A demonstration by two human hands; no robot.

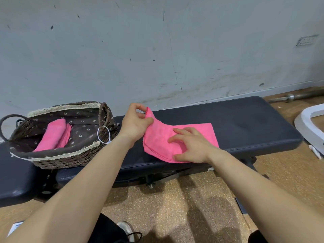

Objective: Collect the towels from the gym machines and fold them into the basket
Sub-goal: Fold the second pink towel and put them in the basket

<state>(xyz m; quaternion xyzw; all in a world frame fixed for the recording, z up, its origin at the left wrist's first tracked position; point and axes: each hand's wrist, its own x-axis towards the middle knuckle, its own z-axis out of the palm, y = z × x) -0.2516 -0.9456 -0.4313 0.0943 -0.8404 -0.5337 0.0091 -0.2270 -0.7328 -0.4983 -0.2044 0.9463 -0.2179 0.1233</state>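
A pink towel (198, 132), folded over in layers, lies on the dark padded gym bench (245, 120). My left hand (135, 122) pinches the towel's far left corner and lifts it off the pad. My right hand (190, 146) presses flat on the towel's near part with spread fingers. To the left, on the same bench, stands a brown wicker basket (66, 160) with a flower-print lining. Inside it lies another folded pink towel (53, 135).
A scuffed grey wall runs close behind the bench. A metal barbell (294, 97) lies on the floor at the far right, near a white frame (308, 123). The floor in front is speckled tan rubber, with my shoe (127, 230) at the bottom.
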